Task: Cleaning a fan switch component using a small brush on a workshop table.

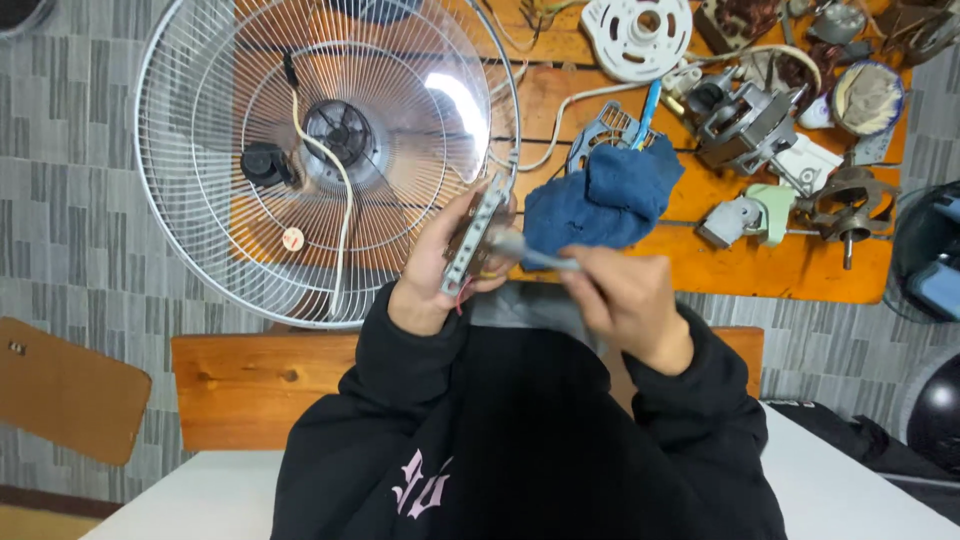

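My left hand [432, 268] holds a small flat metal fan part [474, 238] edge-up, with thin red and yellow wires hanging from it. My right hand [625, 292] grips a slim grey tool [532, 253] whose tip touches that part. Just beyond both hands lies a crumpled blue cloth [603, 199] on the orange wooden table [780, 270]. Both arms wear black sleeves.
A white wire fan guard [200, 150] with a hub and white cord leans at the left. Motor parts [745, 122], a white round plate [636, 36], metal brackets and a blue-handled tool [647, 105] litter the table. A wooden bench [250, 385] stands below.
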